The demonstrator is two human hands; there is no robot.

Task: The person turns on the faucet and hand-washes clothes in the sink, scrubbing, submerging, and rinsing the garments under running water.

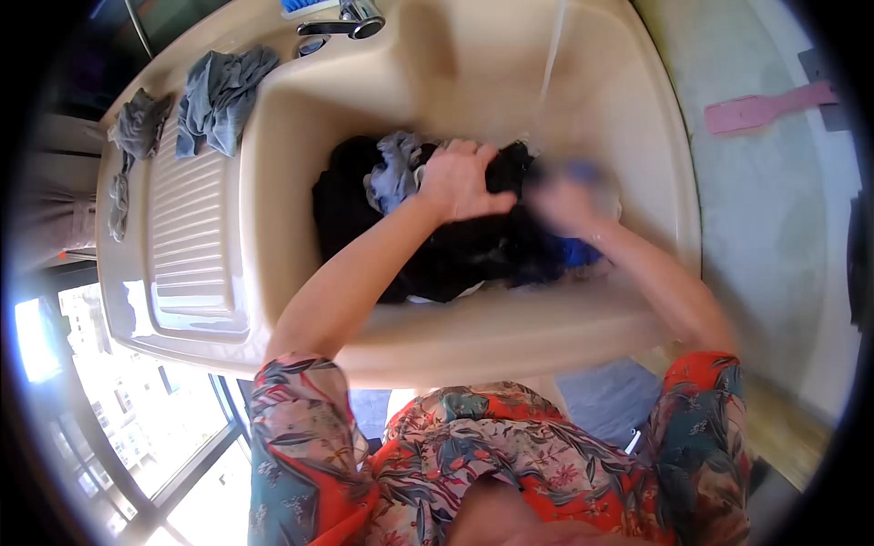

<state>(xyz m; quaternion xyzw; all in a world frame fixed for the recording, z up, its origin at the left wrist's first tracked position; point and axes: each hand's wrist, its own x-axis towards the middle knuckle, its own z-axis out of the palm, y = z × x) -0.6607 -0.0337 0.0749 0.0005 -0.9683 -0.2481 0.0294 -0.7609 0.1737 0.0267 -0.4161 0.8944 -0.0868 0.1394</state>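
A heap of wet-looking black cloth lies in the bottom of a glossy beige basin. The left hand rests on it, palm down, fingers spread, gripping nothing visible, beside a crumpled grey-blue cloth. The right hand is blurred over the heap's right side, near a bright blue cloth; its grip cannot be told. Leftward, a ribbed beige washboard bears a rumpled grey cloth. A chrome faucet stands behind.
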